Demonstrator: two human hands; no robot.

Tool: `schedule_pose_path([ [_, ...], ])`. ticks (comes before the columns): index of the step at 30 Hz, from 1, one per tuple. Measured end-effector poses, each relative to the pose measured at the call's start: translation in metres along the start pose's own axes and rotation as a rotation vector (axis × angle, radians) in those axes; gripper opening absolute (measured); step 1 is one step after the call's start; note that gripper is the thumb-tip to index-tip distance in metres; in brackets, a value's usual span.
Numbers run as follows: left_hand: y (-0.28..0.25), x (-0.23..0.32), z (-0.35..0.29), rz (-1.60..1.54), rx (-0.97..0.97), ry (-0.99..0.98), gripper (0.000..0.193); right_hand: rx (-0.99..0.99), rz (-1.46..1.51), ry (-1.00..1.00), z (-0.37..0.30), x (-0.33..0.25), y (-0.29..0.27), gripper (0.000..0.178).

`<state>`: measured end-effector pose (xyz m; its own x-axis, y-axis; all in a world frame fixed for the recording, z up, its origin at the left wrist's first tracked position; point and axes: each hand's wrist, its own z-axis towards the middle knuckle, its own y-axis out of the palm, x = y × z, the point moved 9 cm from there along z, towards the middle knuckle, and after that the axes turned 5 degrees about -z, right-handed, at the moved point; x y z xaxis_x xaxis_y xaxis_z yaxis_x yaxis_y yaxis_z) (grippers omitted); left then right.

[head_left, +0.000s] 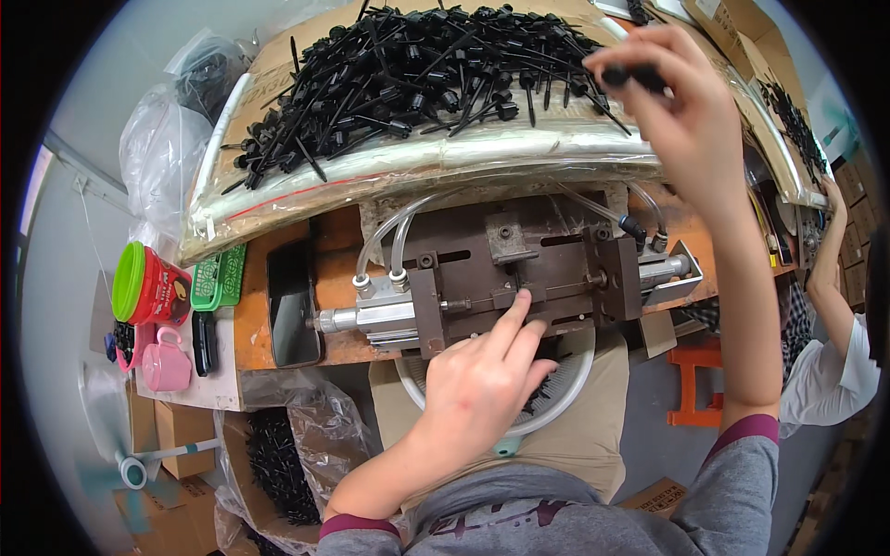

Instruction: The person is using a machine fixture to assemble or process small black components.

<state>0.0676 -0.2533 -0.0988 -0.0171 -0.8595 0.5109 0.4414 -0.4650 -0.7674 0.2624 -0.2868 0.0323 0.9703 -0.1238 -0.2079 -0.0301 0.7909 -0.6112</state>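
Observation:
My right hand [688,120] is raised at the right edge of the heap, its fingers closed round a black plastic part [640,78]; the far end of that part is hidden by the fingers. My left hand [482,380] rests over the front of a dark metal fixture [464,236], index finger stretched onto its middle slot beside a small block [507,243], thumb apart. A heap of black stemmed plastic parts [408,79] lies on cardboard behind the fixture. Below my left hand, a white-rimmed basket [586,389] sits on my lap with some black pieces in it.
Air cylinders [387,320] with clear hoses [400,236] flank the fixture. At left are a phone [293,306], a green basket [221,278], a red tub [158,289] and a pink cup [167,361]. Another person's arm [828,269] works at far right, near an orange stool [693,385].

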Motion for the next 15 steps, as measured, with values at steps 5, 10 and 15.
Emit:
schedule_pose_path([
  [5, -0.041, -0.009, 0.010, -0.685, 0.327, -0.123, 0.062, -0.015, -0.031, -0.383, -0.080, -0.092, 0.012, 0.037],
  [10, -0.041, -0.008, -0.002, -0.645, 0.333, -0.077, 0.046, -0.061, 0.022, -0.333, -0.116, -0.111, 0.022, 0.038],
  [15, -0.044, 0.007, -0.009, -0.359, 0.336, 0.014, 0.039, -0.042, 0.165, -0.083, -0.116, -0.087, 0.013, 0.029],
])
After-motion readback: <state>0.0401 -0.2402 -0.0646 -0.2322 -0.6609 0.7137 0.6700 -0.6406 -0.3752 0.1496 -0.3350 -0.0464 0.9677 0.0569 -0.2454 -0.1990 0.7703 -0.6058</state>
